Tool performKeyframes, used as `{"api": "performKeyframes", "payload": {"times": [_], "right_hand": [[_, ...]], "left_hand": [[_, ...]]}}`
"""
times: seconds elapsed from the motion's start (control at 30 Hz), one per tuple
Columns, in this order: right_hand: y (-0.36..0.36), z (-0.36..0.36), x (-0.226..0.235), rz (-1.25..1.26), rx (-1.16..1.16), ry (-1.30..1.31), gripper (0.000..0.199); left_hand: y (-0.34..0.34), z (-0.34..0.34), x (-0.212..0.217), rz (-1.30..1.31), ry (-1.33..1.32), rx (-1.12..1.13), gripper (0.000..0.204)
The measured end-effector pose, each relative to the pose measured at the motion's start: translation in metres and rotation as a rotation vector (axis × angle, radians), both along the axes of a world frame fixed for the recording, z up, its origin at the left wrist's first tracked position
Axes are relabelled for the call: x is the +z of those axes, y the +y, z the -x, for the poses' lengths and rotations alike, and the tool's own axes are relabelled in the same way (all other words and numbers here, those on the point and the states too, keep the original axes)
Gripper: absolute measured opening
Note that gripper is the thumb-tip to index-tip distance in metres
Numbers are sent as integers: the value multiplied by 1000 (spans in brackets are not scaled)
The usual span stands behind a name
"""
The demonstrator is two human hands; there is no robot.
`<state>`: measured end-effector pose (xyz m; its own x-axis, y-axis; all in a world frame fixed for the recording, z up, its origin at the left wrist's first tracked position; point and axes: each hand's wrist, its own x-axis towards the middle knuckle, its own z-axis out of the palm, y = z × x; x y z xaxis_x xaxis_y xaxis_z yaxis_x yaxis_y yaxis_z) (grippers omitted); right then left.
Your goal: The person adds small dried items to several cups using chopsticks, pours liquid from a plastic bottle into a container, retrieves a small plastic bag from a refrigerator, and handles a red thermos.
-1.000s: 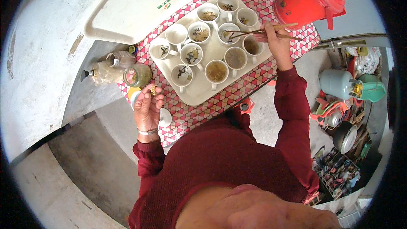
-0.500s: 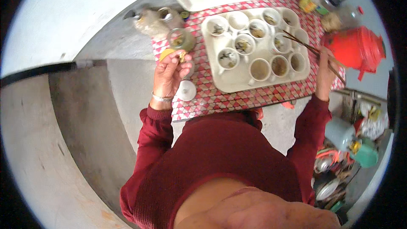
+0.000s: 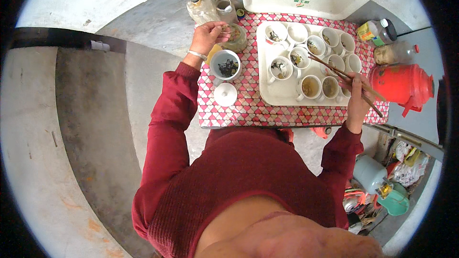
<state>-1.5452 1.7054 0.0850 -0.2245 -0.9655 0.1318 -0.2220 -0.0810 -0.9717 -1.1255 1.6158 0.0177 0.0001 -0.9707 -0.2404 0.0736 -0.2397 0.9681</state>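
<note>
**Chopsticks over the cup tray, jar in the other hand**

Head view, looking straight down.

- Right hand clenched on chopsticks, gripped near their back ends. Tips reach out over the white tray, near a cup with dark leaves in it.
- Chopsticks: thin, brown, stiff. Judged light; a hold far back gives reach, but the tips would wander. Wet leaves likely slip between them.
- Left hand wraps the rim of a glass jar at the table's far edge. Jar looks clear, with brownish contents. Judged smooth and breakable, best held around the body rather than by the rim alone.
- Just beside that hand: a white bowl holding dark leaves, and a white lid lying nearer the person.
- Tray carries about ten white cups, some with leaves, two with yellowish liquid, some bare. Judged fragile, small handles.
- Tray sits on a pink patterned cloth.
- Red kettle at the right, apart from the tray. Pump bottle beyond the jar.
</note>
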Motion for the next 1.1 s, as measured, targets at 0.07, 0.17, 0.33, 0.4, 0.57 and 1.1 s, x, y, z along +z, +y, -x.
{"api": "performKeyframes", "payload": {"times": [0.07, 0.17, 0.33, 0.4, 0.57, 1.1], "right_hand": [[2, -9, 6, -1, 12, -38, 24], [3, -15, 4, 15, 43, -40, 24], [-10, -52, 11, -28, 90, -151, 23], [-21, -72, 13, 0, 145, -183, 23], [-55, -133, 19, 57, 274, -235, 22], [-240, -316, -37, 22, 541, 774, 42]], "left_hand": [[-6, -3, -12, 54, -155, -43, 24], [-12, -8, -18, 78, -418, -127, 21], [-20, -8, -30, 150, -517, -97, 19], [-14, -7, -17, 149, -558, -102, 18], [13, -18, -9, 202, -308, -26, 18], [179, -76, -28, -6, -22, 263, 21]]}}
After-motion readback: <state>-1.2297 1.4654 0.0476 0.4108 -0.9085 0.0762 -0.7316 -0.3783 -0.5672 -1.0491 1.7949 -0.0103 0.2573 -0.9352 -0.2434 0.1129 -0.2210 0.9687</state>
